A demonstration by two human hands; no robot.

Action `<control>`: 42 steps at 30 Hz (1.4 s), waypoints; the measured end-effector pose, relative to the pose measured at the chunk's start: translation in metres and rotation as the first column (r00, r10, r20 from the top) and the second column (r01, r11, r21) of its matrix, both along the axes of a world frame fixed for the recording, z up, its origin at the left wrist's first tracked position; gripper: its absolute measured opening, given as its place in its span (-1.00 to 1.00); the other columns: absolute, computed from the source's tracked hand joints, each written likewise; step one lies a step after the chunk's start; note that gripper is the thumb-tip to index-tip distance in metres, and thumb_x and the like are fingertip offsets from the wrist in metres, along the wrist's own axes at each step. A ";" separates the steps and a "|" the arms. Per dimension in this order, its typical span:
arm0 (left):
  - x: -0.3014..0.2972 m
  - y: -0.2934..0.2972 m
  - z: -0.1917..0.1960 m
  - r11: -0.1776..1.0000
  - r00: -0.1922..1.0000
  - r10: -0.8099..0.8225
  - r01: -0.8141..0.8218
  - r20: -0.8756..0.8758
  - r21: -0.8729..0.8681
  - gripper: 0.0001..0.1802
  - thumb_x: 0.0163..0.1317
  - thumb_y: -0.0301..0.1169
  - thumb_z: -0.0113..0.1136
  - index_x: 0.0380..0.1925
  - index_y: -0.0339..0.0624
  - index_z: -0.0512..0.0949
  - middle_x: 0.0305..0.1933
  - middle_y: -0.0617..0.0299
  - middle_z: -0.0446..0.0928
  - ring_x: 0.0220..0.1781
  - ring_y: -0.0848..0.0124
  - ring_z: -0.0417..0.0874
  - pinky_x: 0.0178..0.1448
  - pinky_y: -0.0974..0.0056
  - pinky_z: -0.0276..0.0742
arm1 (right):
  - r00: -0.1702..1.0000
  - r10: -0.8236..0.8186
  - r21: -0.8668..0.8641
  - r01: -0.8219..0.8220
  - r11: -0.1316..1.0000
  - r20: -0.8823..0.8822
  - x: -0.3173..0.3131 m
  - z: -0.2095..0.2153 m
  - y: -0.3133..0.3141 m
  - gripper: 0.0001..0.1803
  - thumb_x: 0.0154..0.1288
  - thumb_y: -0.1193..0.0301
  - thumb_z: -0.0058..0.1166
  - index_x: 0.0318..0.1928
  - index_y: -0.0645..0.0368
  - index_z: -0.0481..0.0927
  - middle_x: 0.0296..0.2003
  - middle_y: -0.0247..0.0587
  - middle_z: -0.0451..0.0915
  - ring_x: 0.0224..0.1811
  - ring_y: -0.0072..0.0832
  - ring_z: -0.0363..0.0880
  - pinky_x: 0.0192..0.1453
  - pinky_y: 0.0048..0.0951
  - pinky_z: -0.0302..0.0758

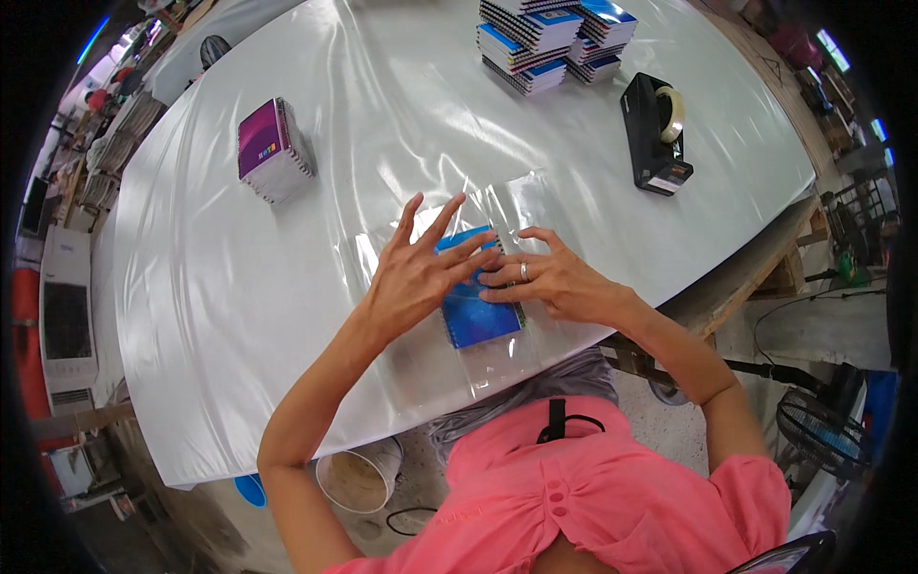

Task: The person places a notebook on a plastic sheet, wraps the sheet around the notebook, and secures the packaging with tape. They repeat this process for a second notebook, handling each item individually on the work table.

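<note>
A blue spiral notebook (475,316) lies on a sheet of clear plastic film (516,203) near the table's front edge; whether it is one notebook or a small stack I cannot tell. My left hand (421,268) rests over its upper left part, fingers spread. From the right side my right hand (550,277) reaches onto the same cover, its fingers apart and their tips touching the blue surface. A ring shows on one right finger. Neither hand grips anything. The film spreads out past the notebook on several sides.
A stack of purple spiral notebooks (274,150) stands at the left. Several blue notebooks (550,43) are piled at the back. A black tape dispenser (657,134) sits at the right on the white-covered table (239,335). Below the front edge is a white bucket (359,475); a fan (820,430) stands at lower right.
</note>
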State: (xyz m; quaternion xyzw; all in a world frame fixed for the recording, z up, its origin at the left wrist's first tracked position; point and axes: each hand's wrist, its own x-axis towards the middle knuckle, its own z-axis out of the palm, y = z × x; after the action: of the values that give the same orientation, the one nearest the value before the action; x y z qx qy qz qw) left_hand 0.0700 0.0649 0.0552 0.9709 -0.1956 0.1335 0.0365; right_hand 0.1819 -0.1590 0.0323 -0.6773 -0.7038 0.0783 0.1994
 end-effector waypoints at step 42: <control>0.067 -0.034 0.007 0.975 0.887 0.222 -0.198 -0.404 0.102 0.46 -0.66 -0.50 0.58 0.43 0.49 0.08 0.55 0.28 0.03 0.60 0.02 -0.25 0.50 -0.40 -0.18 | 0.728 -0.329 0.069 0.457 0.887 -0.602 0.029 0.018 -0.072 -0.78 0.11 0.58 0.18 -0.25 0.04 0.75 -0.14 -0.28 0.57 0.01 -0.39 0.51 0.15 -0.36 0.40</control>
State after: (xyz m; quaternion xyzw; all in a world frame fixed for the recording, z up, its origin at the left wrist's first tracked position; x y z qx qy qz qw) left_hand 0.1371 0.0307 0.0626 0.9931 -0.0811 -0.0772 0.0340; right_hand 0.2108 -0.2305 0.0506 -0.7302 -0.4540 0.1589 0.4853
